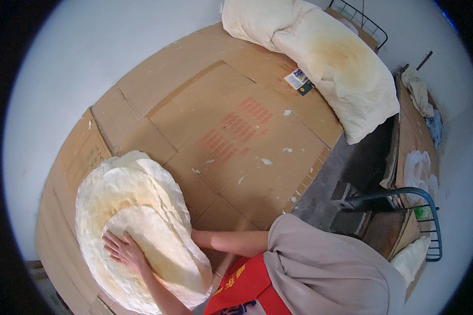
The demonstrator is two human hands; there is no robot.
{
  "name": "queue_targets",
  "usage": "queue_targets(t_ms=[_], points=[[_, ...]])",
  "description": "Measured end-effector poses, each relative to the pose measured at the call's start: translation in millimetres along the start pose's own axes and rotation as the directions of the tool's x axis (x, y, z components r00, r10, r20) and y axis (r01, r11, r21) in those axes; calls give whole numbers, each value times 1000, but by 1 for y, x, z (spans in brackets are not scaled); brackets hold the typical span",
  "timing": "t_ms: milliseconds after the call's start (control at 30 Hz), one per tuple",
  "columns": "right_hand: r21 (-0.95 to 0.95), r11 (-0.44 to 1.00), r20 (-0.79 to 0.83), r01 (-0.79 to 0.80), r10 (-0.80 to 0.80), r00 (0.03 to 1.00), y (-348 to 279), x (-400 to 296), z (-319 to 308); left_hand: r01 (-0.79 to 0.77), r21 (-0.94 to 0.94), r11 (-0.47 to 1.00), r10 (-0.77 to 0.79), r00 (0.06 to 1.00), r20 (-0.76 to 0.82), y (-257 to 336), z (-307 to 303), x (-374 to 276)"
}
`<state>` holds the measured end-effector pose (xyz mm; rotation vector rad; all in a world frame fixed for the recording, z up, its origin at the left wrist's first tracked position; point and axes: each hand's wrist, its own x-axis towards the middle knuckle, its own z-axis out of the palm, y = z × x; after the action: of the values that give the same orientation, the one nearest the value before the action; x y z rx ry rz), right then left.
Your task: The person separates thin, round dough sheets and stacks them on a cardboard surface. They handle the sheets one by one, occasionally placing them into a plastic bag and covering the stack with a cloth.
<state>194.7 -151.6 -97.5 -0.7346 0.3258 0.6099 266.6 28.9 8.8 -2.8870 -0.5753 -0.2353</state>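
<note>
A thick, rounded bundle of layered white fibre batting [90, 220], yellowish in places, stands or lies at the lower left on a cardboard-covered surface [173, 130]. My left hand [123, 249] rests flat on its pale oval face, fingers spread a little, gripping nothing I can see. From the beige sleeve, my right forearm reaches behind the bundle's right side. The bundle hides my right hand, so its grasp does not show.
A large stuffed white cloth sack [331, 59] with a brown stain lies along the back right, beside a printed leaflet [298, 81]. White scraps [266, 161] dot the cardboard. At right, a blue metal bed frame [429, 201] stands near a plastic bag [417, 173].
</note>
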Motion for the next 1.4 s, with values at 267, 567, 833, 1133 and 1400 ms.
queue_targets(t_ms=[267,567,833,1133,1400], points=[[-32,999,-26,4,-5,1000,-24,0,-16,-3,-58,998,3,1000,-3,3,-10,-3],[-127,992,4,3,-2,1000,-73,29,-24,14,-68,998,-13,1000,14,6,-9,-3],[-102,991,9,-81,82,997,-56,16,-24,4,-162,987,-11,999,-40,-2,0,-3],[-166,979,-54,-122,115,992,-79,7,-27,-11,-278,960,-17,995,-100,4,-7,-7],[-243,958,-53,-154,146,988,-96,19,-28,-9,-339,941,-31,993,-112,2,0,-6]])
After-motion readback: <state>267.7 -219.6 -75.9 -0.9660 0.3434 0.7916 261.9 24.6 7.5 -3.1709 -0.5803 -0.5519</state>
